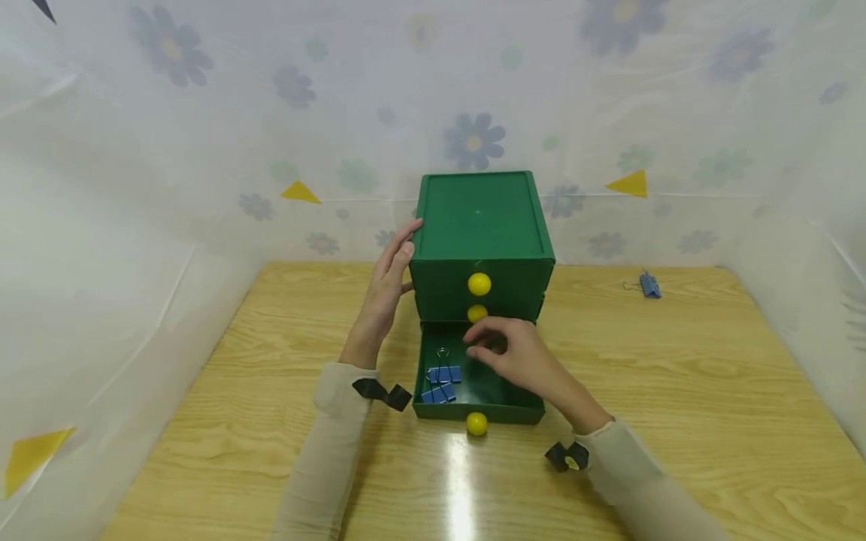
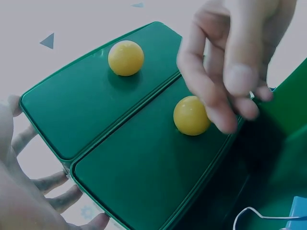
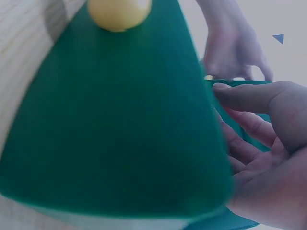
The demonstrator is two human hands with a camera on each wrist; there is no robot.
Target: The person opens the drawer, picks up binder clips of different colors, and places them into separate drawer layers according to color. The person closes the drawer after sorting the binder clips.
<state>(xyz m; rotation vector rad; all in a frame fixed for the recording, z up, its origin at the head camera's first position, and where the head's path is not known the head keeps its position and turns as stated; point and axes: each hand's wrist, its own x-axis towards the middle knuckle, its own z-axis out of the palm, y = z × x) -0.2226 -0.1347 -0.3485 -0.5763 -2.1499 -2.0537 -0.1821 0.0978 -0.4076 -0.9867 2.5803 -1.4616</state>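
Observation:
A green cabinet of three stacked drawers stands on the table. Its bottom drawer is pulled out, while the two above are closed. Inside the drawer, toward its left side, lie two blue binder clips, the rear one and the front one. My left hand rests with extended fingers against the cabinet's left side. Over the drawer hovers my right hand, fingers loosely bent, just below the middle yellow knob. Nothing shows between its fingers in the left wrist view.
Another blue binder clip lies on the wooden table at the back right. Yellow knobs stick out from the top drawer and the bottom drawer. A flowered curtain hangs behind and along both sides.

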